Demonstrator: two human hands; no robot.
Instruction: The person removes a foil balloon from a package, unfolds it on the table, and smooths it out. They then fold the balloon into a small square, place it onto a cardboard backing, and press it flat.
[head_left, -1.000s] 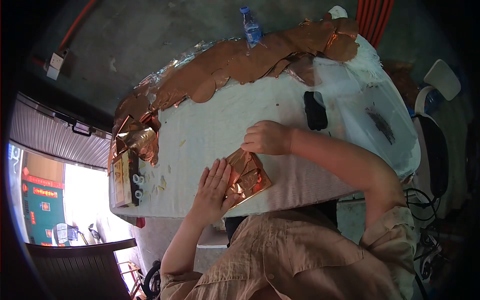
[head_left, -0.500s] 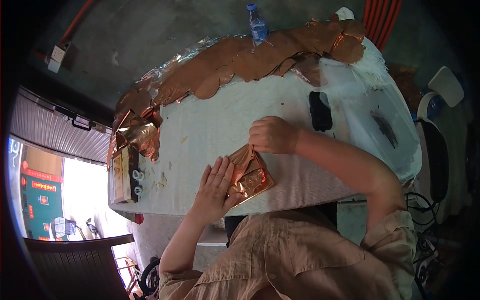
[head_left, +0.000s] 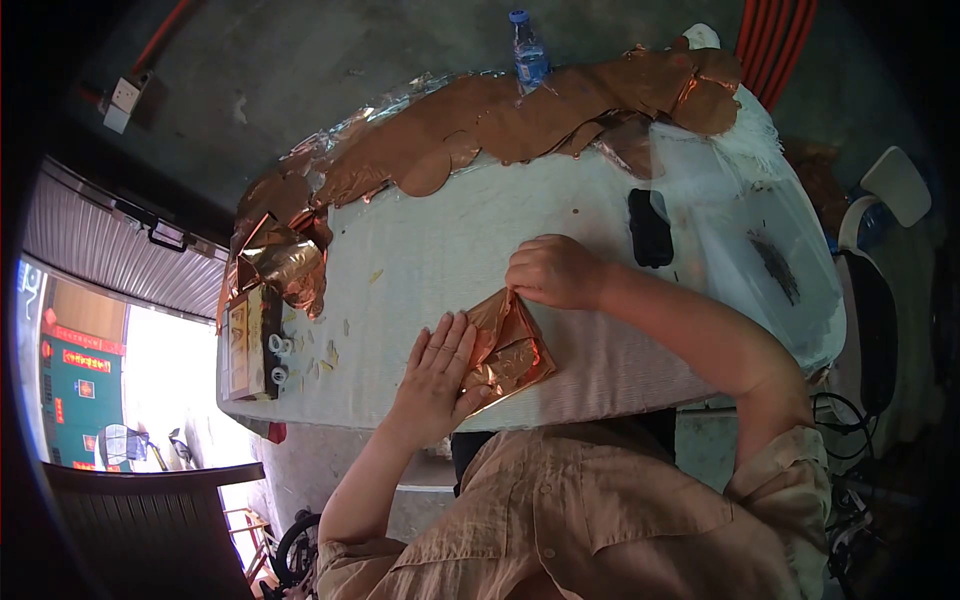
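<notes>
A shiny copper-coloured foil sheet [head_left: 512, 366], partly folded, lies near the front edge of the table. My left hand [head_left: 437, 374] rests flat on its left side, fingers stretched out and side by side. At the top corner, my right hand [head_left: 551, 272] pinches the foil between thumb and fingers, pulling a crease up into a point. Part of the foil is hidden under my left palm.
Overlapping copper foil pieces [head_left: 400, 140] line the table's far edge, with a water bottle [head_left: 530, 55] beside them. A black phone [head_left: 651, 228] lies to the right on the white cloth [head_left: 440, 240]. At left stand a box [head_left: 252, 340], crumpled foil [head_left: 284, 262] and small white rolls [head_left: 279, 376].
The view has shifted slightly. My left hand stays on the foil, and my right hand keeps its pinch at the top corner with hardly any movement.
</notes>
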